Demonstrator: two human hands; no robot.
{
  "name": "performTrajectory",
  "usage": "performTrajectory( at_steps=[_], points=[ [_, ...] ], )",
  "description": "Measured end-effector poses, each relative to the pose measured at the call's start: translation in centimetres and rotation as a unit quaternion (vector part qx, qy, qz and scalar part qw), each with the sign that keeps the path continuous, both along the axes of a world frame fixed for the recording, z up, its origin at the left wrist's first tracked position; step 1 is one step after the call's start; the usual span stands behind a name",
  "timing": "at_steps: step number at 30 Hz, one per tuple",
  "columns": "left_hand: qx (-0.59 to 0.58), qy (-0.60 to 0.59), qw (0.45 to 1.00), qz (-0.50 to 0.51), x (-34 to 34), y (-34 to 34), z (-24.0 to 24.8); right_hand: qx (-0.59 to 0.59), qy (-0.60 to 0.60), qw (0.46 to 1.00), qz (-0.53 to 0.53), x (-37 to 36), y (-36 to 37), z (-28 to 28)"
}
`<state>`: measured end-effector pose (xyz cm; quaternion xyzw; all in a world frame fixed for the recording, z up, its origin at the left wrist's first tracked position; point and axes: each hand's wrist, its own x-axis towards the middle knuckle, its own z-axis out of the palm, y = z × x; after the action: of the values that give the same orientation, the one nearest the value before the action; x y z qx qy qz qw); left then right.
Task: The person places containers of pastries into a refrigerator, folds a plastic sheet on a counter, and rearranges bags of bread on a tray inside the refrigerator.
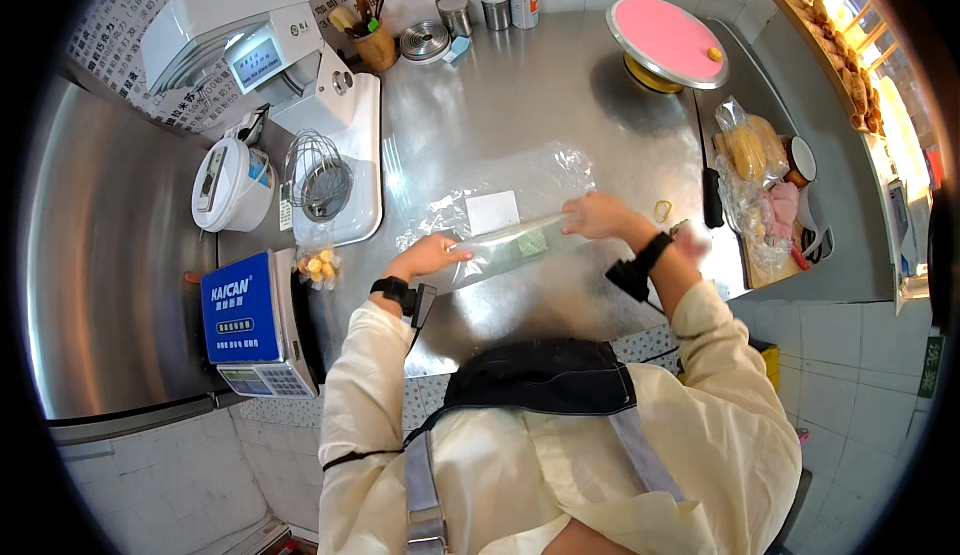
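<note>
Over the near part of the steel worktop (480, 115), my two hands stretch a clear plastic bag (488, 260) between them. A green patch (531, 244) shows on or through its film. My left hand (432, 254) pinches the bag's left end. At its right end, the fingers of my right hand (600, 217) are closed on the film. Just beyond the bag, a white card (492, 212) lies on more crumpled clear plastic (572, 168). A yellow rubber band (663, 211) rests to the right of my right hand.
On the left stand a mixer (325, 105) with a wire whisk (318, 170), a white tub (233, 185) and a blue-topped scale (243, 310). A pink turntable (668, 40) is at the back right. Bagged food (750, 145) lies at the right edge.
</note>
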<state>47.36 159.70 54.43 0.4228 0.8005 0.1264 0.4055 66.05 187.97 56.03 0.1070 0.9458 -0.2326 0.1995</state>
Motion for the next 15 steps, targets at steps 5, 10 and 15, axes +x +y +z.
performTrajectory(
  at_steps=[5, 10, 15],
  points=[
    [0.149, 0.412, 0.899, -0.003, 1.5, -0.2, -0.3, 0.178, 0.206, 0.959, 0.077, -2.2, 1.2, -2.2],
    [0.253, 0.329, 0.905, -0.097, 5.5, -1.1, -1.7, 0.261, 0.363, 0.886, 0.127, -1.6, 0.7, -4.1],
    [0.223, 0.431, 0.866, -0.120, 5.5, -1.9, -4.3, 0.179, 0.315, 0.918, 0.160, 0.6, -2.3, -3.5]
  ],
)
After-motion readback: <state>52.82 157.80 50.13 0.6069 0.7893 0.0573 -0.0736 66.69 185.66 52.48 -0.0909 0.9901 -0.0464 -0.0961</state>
